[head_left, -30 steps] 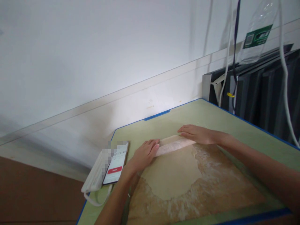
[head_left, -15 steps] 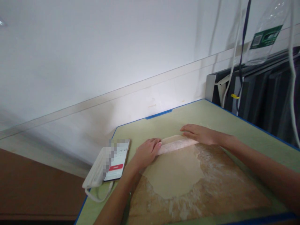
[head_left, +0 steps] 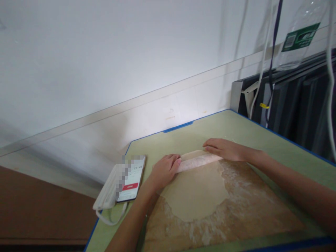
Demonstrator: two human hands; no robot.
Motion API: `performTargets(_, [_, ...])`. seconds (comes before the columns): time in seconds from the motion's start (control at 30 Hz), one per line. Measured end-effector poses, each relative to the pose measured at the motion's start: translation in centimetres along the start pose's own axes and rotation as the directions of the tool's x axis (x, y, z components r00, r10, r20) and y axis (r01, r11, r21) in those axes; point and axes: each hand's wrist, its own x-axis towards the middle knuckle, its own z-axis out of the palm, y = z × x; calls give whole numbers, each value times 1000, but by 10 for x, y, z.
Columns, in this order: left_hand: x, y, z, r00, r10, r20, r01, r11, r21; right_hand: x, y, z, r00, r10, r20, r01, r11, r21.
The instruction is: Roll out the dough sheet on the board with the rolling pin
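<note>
A flour-dusted rolling pin (head_left: 195,163) lies across the far part of a thin, flattened sheet of dough (head_left: 195,194). My left hand (head_left: 166,168) is closed over the pin's left end, fingers curled over the top. Over the right end rests my right hand (head_left: 223,148), its fingers bent down around the pin and partly hiding it. A strip of dough shows beyond the pin, between the two hands. Under the uneven-edged sheet is a wooden board (head_left: 252,213) streaked with white flour.
A phone (head_left: 132,178) with a lit screen leans on a white object (head_left: 106,189) with a white cable at the left table edge. The green table (head_left: 210,126) has blue edging. Behind it stands a white wall. A plastic bottle (head_left: 300,38) and cables are at right.
Both hands and the rolling pin stay in nearly the same place on the dough. The view has shifted very slightly, and the digits on the phone's screen have advanced.
</note>
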Motion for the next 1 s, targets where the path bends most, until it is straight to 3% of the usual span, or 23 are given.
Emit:
performTargets(0.73, [-2,3,4,995,-62,-81,67,996,57,-1,-6,-1,998,-26,-52,17,988,-155])
performTargets(0.9, [2,-1,1,998,-57,-23,58,997,44,0,-2,-3,999,-40,29,44,993,-113])
performTargets(1.0, [3,-2,-5,996,-43,72,43,999,10,-2,6,-1,995,1,101,10,994,-108])
